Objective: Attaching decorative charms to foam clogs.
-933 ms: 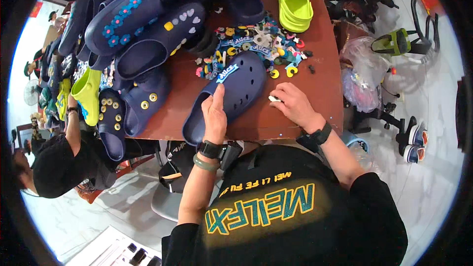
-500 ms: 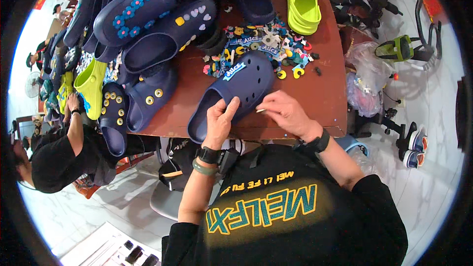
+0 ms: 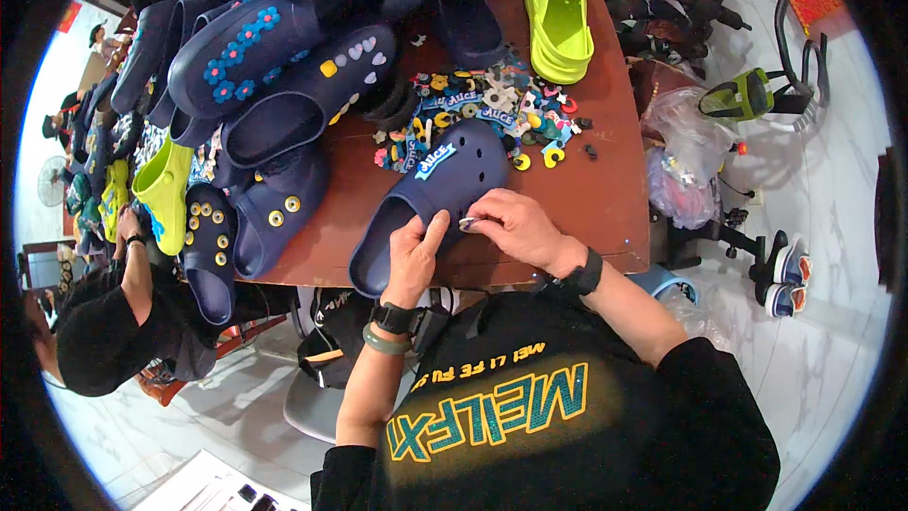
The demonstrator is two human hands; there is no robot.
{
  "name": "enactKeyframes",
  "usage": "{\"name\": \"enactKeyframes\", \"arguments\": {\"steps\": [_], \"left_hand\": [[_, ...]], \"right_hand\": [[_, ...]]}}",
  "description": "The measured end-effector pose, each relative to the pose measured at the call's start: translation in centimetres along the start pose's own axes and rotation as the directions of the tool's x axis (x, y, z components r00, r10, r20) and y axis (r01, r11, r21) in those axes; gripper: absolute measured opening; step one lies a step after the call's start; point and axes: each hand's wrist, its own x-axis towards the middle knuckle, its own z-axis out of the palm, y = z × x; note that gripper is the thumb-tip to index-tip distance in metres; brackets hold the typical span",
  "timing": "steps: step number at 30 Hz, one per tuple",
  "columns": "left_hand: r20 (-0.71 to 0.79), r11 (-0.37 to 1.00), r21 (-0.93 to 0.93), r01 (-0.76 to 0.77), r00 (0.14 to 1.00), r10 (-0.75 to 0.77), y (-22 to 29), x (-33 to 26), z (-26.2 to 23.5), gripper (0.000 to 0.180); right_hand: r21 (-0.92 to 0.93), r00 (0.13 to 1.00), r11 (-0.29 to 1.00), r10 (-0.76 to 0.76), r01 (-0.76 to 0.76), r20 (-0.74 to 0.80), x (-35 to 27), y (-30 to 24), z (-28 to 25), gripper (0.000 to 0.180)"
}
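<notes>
A navy blue clog [image 3: 402, 203] with round holes lies on the table in front of me, its toe pointing away. One blue-and-white lettered shoe charm [image 3: 436, 161] sits on its upper, left of the holes. My left hand [image 3: 414, 255] is closed on the clog's near side, thumb on top. At the clog's right edge, my right hand [image 3: 518, 229] pinches a small whitish charm [image 3: 467, 223] between thumb and fingers, against the upper by the holes. The fingers hide most of this charm. Just beyond the toe is a pile of loose colourful charms [image 3: 492, 106].
Several navy clogs [image 3: 284, 104] crowd the table's left side, some with flower, heart or eye charms. A lime green clog [image 3: 560, 24] stands at the far right of the brown table [image 3: 591, 199]. At far left, a person in black [image 3: 109, 331] works with a green clog.
My right hand has moved left onto the clog's edge, bringing the small whitish charm against the upper. My left hand still holds the clog. The whole view has shifted slightly.
</notes>
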Motion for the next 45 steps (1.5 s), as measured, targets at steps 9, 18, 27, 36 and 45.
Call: {"name": "enactKeyframes", "arguments": {"steps": [9,18,27,36,45], "left_hand": [[0.010,0.995,-0.102,0.003,1.000,-0.002,-0.1,-0.1,0.2,0.031],[0.010,0.999,-0.044,0.003,1.000,-0.002,-0.2,-0.1,0.1,0.031],[0.044,0.997,-0.069,0.021,0.999,-0.018,-0.1,-0.1,0.0,0.034],[0.027,0.996,-0.087,-0.002,1.000,0.004,0.2,-0.1,0.2,0.033],[0.012,0.998,-0.070,0.001,1.000,0.000,0.2,-0.1,0.2,0.035]], "right_hand": [[-0.286,0.966,0.935,0.157,-0.212,-0.203,-1.3,4.6,-6.6,0.008],[-0.592,0.942,0.762,0.064,-0.260,-0.330,0.3,7.6,-9.5,0.025],[-0.598,0.953,0.774,0.022,-0.207,-0.302,0.4,8.0,-10.0,0.022],[-0.573,0.917,0.774,0.026,-0.271,-0.399,2.9,8.5,-8.2,0.030],[-0.607,0.945,0.787,-0.101,-0.116,-0.312,8.1,6.4,-6.3,0.045]]}}
